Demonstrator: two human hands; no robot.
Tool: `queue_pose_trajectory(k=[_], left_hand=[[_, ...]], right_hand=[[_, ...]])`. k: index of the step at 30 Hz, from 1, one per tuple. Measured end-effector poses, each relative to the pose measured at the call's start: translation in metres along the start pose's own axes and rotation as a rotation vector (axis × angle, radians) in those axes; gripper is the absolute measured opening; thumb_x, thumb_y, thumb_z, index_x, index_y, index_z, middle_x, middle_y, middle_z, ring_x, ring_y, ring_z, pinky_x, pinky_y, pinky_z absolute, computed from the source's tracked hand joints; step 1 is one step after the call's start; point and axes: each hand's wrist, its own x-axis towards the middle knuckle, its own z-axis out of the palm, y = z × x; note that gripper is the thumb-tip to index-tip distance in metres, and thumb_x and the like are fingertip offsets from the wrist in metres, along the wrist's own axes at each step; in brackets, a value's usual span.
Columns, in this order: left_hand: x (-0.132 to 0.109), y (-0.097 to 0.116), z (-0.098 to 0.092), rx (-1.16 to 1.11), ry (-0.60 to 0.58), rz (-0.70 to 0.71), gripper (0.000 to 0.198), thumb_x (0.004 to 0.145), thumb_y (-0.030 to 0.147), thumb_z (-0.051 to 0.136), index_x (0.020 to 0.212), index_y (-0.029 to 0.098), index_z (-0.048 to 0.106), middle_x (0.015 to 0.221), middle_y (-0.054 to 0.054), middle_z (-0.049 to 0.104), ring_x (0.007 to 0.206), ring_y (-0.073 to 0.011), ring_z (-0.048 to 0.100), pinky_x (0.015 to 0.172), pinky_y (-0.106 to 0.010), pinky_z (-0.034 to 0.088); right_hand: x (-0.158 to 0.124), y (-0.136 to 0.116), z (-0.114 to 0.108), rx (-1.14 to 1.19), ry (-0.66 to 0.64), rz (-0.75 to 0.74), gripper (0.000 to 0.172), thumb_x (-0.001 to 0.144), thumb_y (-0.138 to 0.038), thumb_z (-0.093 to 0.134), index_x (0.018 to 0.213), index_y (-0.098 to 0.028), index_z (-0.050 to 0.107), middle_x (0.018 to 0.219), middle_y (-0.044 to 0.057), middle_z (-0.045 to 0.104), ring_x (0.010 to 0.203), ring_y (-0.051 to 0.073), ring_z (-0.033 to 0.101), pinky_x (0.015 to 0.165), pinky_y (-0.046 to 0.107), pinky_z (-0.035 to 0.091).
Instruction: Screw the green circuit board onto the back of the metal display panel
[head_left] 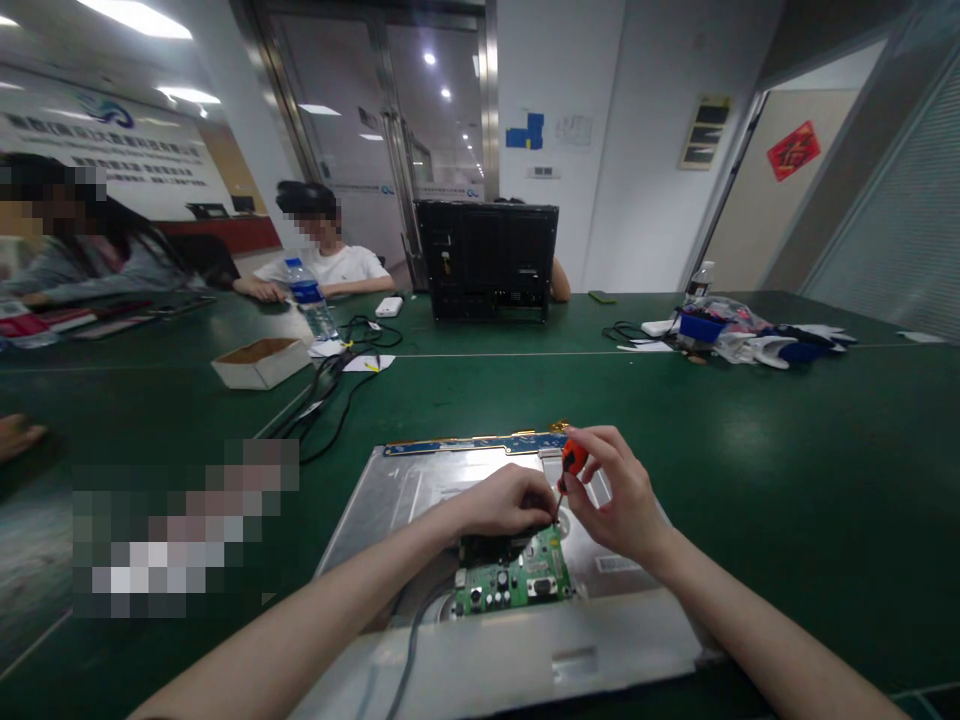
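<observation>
A silvery metal display panel [420, 500] lies on the table in front of me. On it sits a green circuit board [510, 585] with small components, and a narrow blue board strip [465, 446] runs along its far edge. My right hand [619, 500] grips a screwdriver [574, 458] with an orange and black handle, its shaft pointing down at the green board's far right corner. Beside the shaft, my left hand [510, 500] is closed at that corner, its fingertips near the screwdriver tip. Whatever those fingers may pinch is hidden. A grey cable [411, 650] runs off the panel's near side.
On the green table [750, 450], a white open box [262, 365], a water bottle [309, 300] and black cables [330, 385] stand ahead left. A black monitor [487, 260] is at the back. Bags and gloves [750, 335] lie right. People sit across and left.
</observation>
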Motion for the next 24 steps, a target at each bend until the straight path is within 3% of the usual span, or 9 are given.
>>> queue_pose_trajectory(k=[5,10,15,20,24], left_hand=[[-0.0002,-0.0018,0.0002,-0.004,-0.008,-0.004,0.013,0.080,0.010,0.064,0.087,0.015,0.073,0.082,-0.001,0.071,0.076,-0.0161,0.062,0.073,-0.023,0.046],[-0.0009,0.0010,0.0001,-0.007,0.000,-0.016,0.012,0.079,0.009,0.062,0.082,0.016,0.072,0.077,0.000,0.068,0.073,-0.0155,0.061,0.070,-0.022,0.045],[-0.0010,0.0038,-0.0014,-0.017,0.000,-0.013,0.013,0.078,0.007,0.062,0.081,0.015,0.072,0.075,0.001,0.067,0.073,-0.0155,0.061,0.071,-0.022,0.044],[-0.0007,0.0037,-0.0019,-0.017,0.002,-0.019,0.016,0.077,0.006,0.062,0.082,0.016,0.073,0.079,0.000,0.069,0.075,-0.0155,0.062,0.072,-0.022,0.045],[-0.0008,0.0049,-0.0018,-0.015,-0.001,-0.030,0.015,0.078,0.006,0.062,0.081,0.015,0.073,0.074,0.001,0.067,0.070,-0.0141,0.060,0.067,-0.020,0.044]], right_hand=[[-0.0002,0.0047,-0.0006,0.041,0.006,-0.004,0.053,0.085,-0.010,0.058,0.133,-0.030,0.045,0.094,0.002,0.056,0.066,0.013,0.059,0.049,0.024,0.054],[0.0011,0.0033,-0.0038,-0.047,0.057,0.051,0.040,0.087,-0.012,0.062,0.122,-0.030,0.057,0.102,0.004,0.053,0.068,0.013,0.061,0.057,0.029,0.058],[0.0019,0.0003,-0.0037,0.021,0.023,0.036,0.047,0.087,-0.011,0.054,0.131,-0.026,0.051,0.103,0.007,0.061,0.074,0.017,0.065,0.061,0.031,0.059],[0.0001,0.0037,-0.0012,0.053,0.042,0.076,0.032,0.088,-0.018,0.063,0.117,-0.023,0.052,0.090,0.004,0.066,0.069,0.015,0.066,0.059,0.027,0.058],[-0.0004,0.0035,0.0002,0.130,0.065,0.148,0.031,0.090,-0.020,0.063,0.116,-0.025,0.047,0.094,0.003,0.069,0.068,0.014,0.068,0.060,0.026,0.058]])
